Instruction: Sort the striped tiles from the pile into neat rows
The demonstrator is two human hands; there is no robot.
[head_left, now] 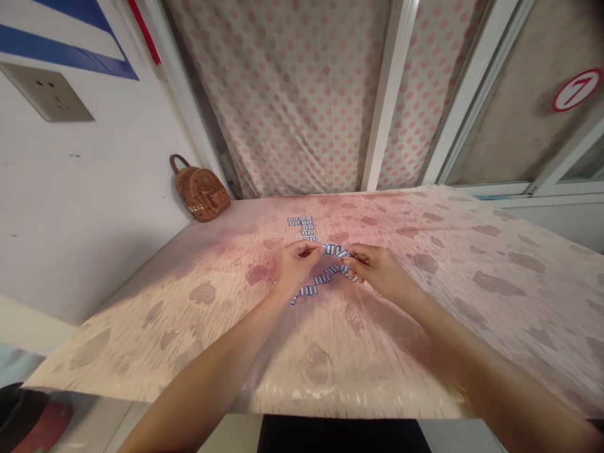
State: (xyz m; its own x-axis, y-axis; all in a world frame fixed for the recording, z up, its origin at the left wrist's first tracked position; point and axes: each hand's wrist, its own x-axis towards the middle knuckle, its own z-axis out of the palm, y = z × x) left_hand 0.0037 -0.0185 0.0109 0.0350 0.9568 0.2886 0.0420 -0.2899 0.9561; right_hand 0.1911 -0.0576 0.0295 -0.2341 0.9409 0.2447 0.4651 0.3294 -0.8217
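Observation:
A short strip of blue-and-white striped pieces [334, 250] is stretched between my two hands, just above the table. The thumb and fingers of my left hand [293, 267] pinch its left end. At its right end my right hand [377, 267] grips it, with the fingers curled and partly hiding it. Below the hands, more blue-and-white pieces [309, 290] lie in a crooked line, running from under the left wrist up towards the right fingers. Farther back sits a stepped cluster of similar pieces [307, 228]. Their exact kind is too small to tell.
A cover with a leaf-like pattern lies over the table [316, 365]. A small brown backpack [202, 192] leans against the wall at the back left. Behind the table hangs a dotted curtain [302, 94]. A dark seat [342, 434] shows below the front edge.

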